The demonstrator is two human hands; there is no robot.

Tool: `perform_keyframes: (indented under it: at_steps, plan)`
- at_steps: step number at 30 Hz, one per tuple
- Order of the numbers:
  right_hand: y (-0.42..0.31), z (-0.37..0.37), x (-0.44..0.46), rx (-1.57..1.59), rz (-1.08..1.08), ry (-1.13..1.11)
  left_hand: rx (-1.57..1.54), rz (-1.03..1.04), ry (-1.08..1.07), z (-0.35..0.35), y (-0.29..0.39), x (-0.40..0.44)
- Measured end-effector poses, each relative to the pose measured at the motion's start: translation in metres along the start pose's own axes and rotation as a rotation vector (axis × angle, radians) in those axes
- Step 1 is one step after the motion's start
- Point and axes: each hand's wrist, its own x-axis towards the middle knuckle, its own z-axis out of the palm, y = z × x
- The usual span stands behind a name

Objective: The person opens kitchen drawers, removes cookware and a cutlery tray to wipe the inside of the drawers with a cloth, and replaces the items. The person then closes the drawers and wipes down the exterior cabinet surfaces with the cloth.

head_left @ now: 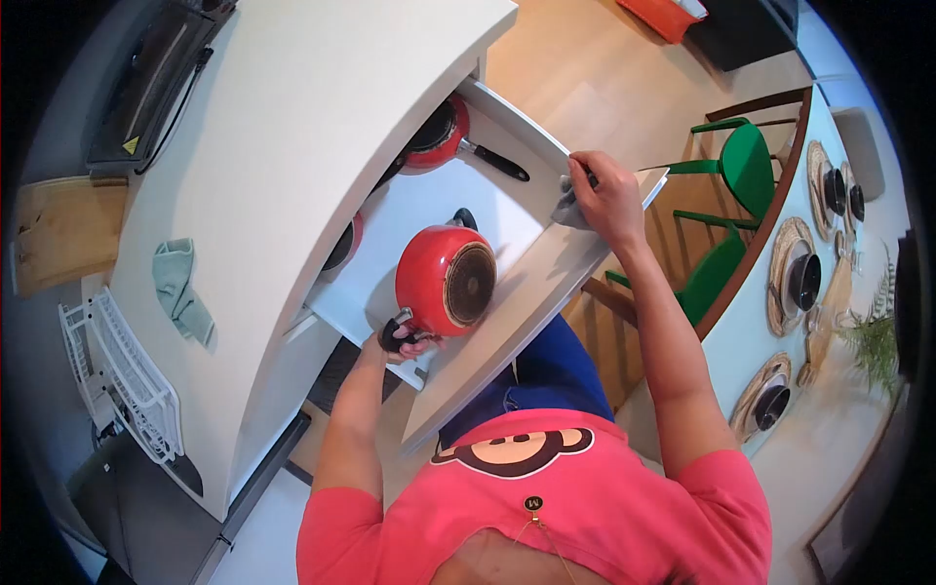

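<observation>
My left hand [417, 348] is closed round one black side handle of a red pot [424, 278]. The pot is tipped on its side over the open drawer [375, 249], its dark, worn base turned toward me. Its other black handle points to the far side. My right hand [606, 195] is closed on a grey cloth [571, 209] at the top of the drawer front [517, 302], near its far corner. Further back in the drawer lies a red frying pan [450, 136] with a black handle. Another red pan [343, 244] is partly hidden under the countertop.
A pale green cloth [180, 288] lies on the white countertop [263, 146], near a white wire rack [127, 361] and a wooden board [68, 234]. Green chairs [746, 175] and a dining table with placemats and dark bowls [804, 281] stand to the right.
</observation>
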Motion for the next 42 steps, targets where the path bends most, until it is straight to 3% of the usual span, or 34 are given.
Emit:
perform_keyframes:
  at_steps: [3, 8, 11, 12, 14, 16, 19, 23, 27, 28, 31, 35, 40, 42]
  plan:
    - [-0.001, 0.0, 0.0, -0.019, 0.004, -0.007, -0.134, 0.183, 0.367, -0.012, -0.006, -0.001]
    - [0.001, 0.001, 0.0, -0.028, 0.015, -0.039, -0.444, -0.028, 0.019, -0.048, -0.005, -0.005]
    - [0.007, 0.013, -0.004, -0.314, -0.052, -0.456, -0.521, -0.111, -0.126, -0.06, -0.016, 0.0]
    - [0.0, 0.025, -0.003, -0.394, -0.039, -0.689, -0.491, -0.103, -0.122, -0.057, -0.016, 0.001]
    - [0.006, 0.063, -0.015, -0.29, -0.18, -1.021, -0.424, -0.1, -0.126, -0.05, -0.012, 0.005]
    - [-0.014, 0.089, -0.018, -0.389, -0.216, -1.312, -0.38, -0.087, -0.116, -0.044, -0.01, 0.01]
    - [-0.024, 0.13, -0.031, -0.324, -0.281, -1.255, -0.366, -0.044, -0.073, -0.038, -0.011, 0.015]
    - [-0.036, 0.162, -0.013, -0.315, -0.211, -1.431, -0.45, 0.131, 0.085, -0.031, -0.022, 0.014]
    - [-0.043, 0.185, -0.014, -0.34, -0.231, -1.418, -0.782, 0.62, 0.455, 0.028, -0.03, -0.009]
    - [-0.046, 0.189, -0.01, -0.355, -0.211, -1.435, -0.732, 0.75, 0.358, -0.004, -0.042, -0.003]
    - [-0.041, 0.198, -0.006, -0.414, -0.197, -1.396, -0.923, 1.015, 0.522, -0.005, -0.036, 0.006]
    - [-0.031, 0.216, -0.015, -0.512, -0.202, -1.38, -0.963, 0.907, 0.825, -0.014, -0.021, 0.022]
    - [-0.034, 0.237, -0.047, -0.499, -0.217, -1.297, -0.934, 0.755, 0.872, -0.038, -0.016, 0.037]
    - [-0.037, 0.24, -0.056, -0.478, -0.267, -1.252, -0.836, 0.819, 0.721, -0.075, -0.035, 0.053]
